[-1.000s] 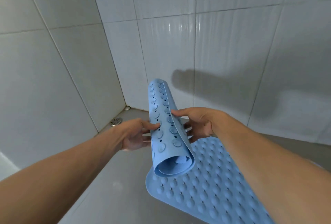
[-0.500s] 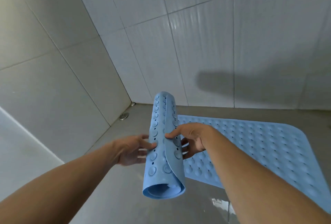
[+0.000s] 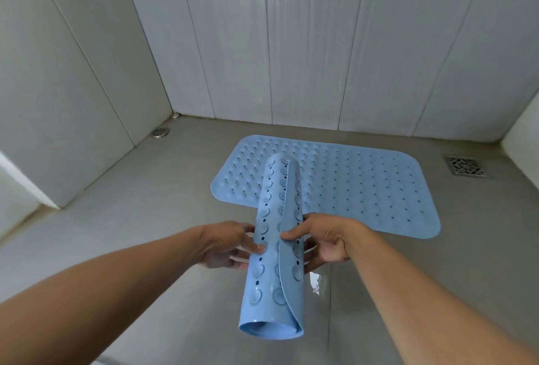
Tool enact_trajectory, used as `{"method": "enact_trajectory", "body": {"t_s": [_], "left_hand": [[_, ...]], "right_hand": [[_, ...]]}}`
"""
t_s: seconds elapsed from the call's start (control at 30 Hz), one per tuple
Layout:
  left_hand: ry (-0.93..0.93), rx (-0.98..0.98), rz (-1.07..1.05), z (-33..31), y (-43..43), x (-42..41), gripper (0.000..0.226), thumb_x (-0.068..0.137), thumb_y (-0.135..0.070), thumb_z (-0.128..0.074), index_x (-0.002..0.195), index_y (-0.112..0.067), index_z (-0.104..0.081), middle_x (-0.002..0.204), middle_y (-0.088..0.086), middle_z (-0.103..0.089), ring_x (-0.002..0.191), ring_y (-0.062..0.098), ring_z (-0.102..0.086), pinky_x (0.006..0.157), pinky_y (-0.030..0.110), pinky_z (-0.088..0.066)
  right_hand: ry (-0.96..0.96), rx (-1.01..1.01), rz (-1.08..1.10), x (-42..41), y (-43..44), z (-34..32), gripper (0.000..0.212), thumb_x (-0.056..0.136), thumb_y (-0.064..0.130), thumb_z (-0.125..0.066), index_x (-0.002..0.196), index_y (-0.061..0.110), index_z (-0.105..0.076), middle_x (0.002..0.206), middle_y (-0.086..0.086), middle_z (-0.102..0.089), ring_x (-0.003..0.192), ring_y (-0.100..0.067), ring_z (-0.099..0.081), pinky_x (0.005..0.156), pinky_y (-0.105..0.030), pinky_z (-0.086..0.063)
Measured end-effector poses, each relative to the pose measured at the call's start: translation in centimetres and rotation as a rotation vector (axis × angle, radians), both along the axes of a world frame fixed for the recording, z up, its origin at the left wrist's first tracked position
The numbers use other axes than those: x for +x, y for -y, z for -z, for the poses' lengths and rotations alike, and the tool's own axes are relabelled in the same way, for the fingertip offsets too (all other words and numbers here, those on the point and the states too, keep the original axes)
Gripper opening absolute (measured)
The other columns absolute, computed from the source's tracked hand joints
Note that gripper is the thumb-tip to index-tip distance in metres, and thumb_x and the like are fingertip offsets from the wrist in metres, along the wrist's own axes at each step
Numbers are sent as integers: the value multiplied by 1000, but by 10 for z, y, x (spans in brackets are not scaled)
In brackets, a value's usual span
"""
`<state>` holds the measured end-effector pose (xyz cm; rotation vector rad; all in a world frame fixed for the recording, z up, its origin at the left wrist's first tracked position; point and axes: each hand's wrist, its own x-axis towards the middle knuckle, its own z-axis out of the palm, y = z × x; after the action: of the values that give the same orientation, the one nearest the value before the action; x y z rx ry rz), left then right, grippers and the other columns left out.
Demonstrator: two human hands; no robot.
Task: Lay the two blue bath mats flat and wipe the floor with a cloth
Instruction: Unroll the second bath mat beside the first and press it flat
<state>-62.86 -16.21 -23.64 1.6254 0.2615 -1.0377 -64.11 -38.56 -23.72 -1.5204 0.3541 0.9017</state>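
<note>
A rolled blue bath mat (image 3: 275,271), suction cups facing out, is held in the air at the centre, its open end toward me. My left hand (image 3: 230,243) grips its left side with the thumb on top. My right hand (image 3: 323,243) pinches the loose outer edge of the roll. A second blue bath mat (image 3: 361,189) lies flat on the grey floor beyond, partly hidden by the roll. No cloth is in view.
White tiled walls close the floor on the left and back. A round drain (image 3: 159,132) sits in the far left corner and a square drain grate (image 3: 465,165) at the right. A wet patch (image 3: 316,281) glistens on the floor below my right hand.
My view has swung right and pulled back, so the whole flat mat and the square drain now show. Both hands keep their hold on the rolled mat.
</note>
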Motion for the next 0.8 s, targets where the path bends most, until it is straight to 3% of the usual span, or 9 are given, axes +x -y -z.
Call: {"method": "enact_trajectory", "body": {"t_s": [0.2, 0.3, 0.43, 0.6, 0.7, 0.8], "left_hand": [[-5, -6, 94, 15, -15, -26, 47, 89, 3, -68, 128, -22, -61, 125, 3, -71, 106, 20, -66, 80, 32, -55], [-26, 2, 130, 27, -24, -37, 48, 88, 5, -67, 130, -19, -61, 124, 2, -72, 117, 23, -66, 89, 35, -56], [-43, 34, 165, 42, -32, -46, 47, 88, 7, -66, 128, -18, -62, 121, 2, -73, 118, 24, -66, 102, 41, -52], [-55, 50, 211, 60, -28, -54, 45, 88, 7, -65, 126, -17, -62, 118, 1, -74, 114, 24, -68, 105, 45, -51], [-49, 66, 225, 66, -26, -53, 45, 89, 7, -64, 126, -17, -63, 116, -1, -75, 113, 22, -68, 105, 45, -50], [-20, 77, 238, 67, -28, -53, 43, 89, 6, -65, 126, -17, -63, 115, -2, -75, 112, 20, -69, 104, 44, -51]], "right_hand": [[3, -15, 117, -42, -20, 10, 48, 80, 1, -80, 123, 12, -61, 115, -24, -68, 97, -41, -69, 76, -63, -58], [-24, -22, 154, -57, -30, 18, 59, 77, -2, -82, 127, 13, -54, 115, -21, -68, 97, -38, -68, 73, -60, -58], [-55, -32, 197, -72, -42, 36, 72, 73, -3, -84, 132, 16, -48, 123, -15, -64, 105, -36, -66, 86, -65, -54], [-81, -36, 257, -87, -45, 53, 86, 70, -1, -86, 137, 21, -39, 130, -10, -61, 120, -36, -58, 100, -73, -41], [-73, -60, 265, -89, -45, 58, 97, 65, 2, -89, 142, 24, -33, 131, -7, -62, 125, -35, -55, 103, -73, -38], [-71, -71, 278, -89, -47, 60, 93, 66, 2, -88, 141, 22, -36, 134, -7, -61, 128, -34, -54, 103, -72, -39]]}}
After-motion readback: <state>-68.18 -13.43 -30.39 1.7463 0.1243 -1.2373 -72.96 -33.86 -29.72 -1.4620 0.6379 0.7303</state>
